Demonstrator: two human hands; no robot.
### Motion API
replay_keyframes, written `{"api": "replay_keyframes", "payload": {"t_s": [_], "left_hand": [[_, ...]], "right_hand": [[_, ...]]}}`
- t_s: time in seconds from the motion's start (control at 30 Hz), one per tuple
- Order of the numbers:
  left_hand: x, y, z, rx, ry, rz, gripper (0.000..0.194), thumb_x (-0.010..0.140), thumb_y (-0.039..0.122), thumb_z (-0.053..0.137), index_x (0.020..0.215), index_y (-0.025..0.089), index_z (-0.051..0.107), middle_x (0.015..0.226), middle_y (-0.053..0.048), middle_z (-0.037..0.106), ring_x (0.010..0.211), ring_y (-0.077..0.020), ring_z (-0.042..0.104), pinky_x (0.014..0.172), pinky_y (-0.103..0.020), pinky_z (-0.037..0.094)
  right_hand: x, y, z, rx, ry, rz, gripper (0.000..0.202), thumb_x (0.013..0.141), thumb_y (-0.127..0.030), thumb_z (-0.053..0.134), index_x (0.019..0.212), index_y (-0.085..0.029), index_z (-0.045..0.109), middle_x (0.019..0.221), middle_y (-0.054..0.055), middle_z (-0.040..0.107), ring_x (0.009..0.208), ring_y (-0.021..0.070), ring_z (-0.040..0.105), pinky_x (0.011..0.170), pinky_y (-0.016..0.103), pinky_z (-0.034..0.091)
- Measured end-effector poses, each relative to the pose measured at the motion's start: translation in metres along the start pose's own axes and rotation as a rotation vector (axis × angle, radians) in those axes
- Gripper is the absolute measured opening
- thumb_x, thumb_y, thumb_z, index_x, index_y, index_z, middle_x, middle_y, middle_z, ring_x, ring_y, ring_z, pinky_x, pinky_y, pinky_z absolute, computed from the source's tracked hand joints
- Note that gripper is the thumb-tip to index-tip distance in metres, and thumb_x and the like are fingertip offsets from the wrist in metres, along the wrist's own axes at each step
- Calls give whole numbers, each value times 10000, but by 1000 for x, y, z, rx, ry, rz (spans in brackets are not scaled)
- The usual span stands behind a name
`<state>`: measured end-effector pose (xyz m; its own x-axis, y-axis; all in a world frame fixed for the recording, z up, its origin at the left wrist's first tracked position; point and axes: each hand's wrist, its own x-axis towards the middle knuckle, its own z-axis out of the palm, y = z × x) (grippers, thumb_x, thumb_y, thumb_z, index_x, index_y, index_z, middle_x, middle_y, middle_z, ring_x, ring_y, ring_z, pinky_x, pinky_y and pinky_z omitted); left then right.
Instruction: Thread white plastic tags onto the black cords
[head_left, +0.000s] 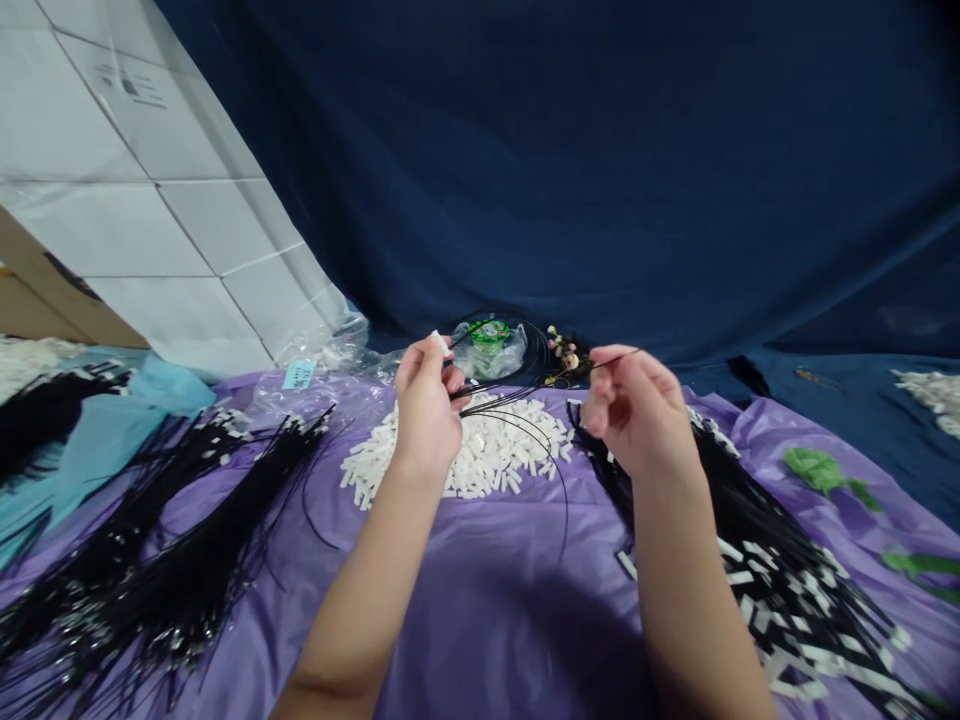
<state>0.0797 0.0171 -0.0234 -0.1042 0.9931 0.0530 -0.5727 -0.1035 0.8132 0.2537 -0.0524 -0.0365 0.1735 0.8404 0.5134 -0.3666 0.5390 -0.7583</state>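
The head view shows a purple sheet (510,570) with black cord bundles along both sides. Toward its near left corner, two left bundles (217,510) lie aslant with small shiny bits at their near ends; lying lengthwise probably keeps the thin cords from tangling. Toward the near right corner, the right bundle (750,500) carries white tabs at its near end, and its slant leaves the middle of the near edge to the forearms.

Farther in, the left hand (429,415) is closed, pinching a white piece (440,343) between thumb and finger while black cords (495,385) trail from its curled fingers. That grip seems to keep the piece upright and the cords gathered. The right hand (641,410) pinches one thin cord (626,354) at its fingertips, apart from the left, perhaps so that this strand stands clear of the others.

Between and beneath the hands, toward the far edge, the pile of white pieces (502,455) is spread loosely, seemingly within reach of either hand. Beyond it are a clear bag (510,352) with a green label and some small flowers (570,358), in front of the hanging blue cloth (600,170). White boxes (165,230) stand at far left.
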Motion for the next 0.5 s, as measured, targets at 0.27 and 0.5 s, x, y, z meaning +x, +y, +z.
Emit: {"api": "replay_keyframes", "payload": {"t_s": [0.27, 0.5], "left_hand": [[-10, -1, 3, 94, -111, -11, 188, 807, 328, 671, 773, 184, 555, 769, 29, 477, 459, -15, 347, 365, -142, 200], [-24, -8, 7, 150, -319, 53, 237, 837, 376, 664, 768, 188, 536, 627, 48, 413, 463, -34, 311, 410, -151, 243]], "right_hand": [[10, -18, -7, 296, 513, -326, 147, 797, -354, 745, 783, -228, 670, 783, -46, 562, 651, 32, 560, 649, 152, 531], [-13, -18, 23, -363, 273, -336, 24, 827, -235, 707, 822, -219, 689, 652, -36, 565, 479, 57, 429, 435, 207, 346]]}}
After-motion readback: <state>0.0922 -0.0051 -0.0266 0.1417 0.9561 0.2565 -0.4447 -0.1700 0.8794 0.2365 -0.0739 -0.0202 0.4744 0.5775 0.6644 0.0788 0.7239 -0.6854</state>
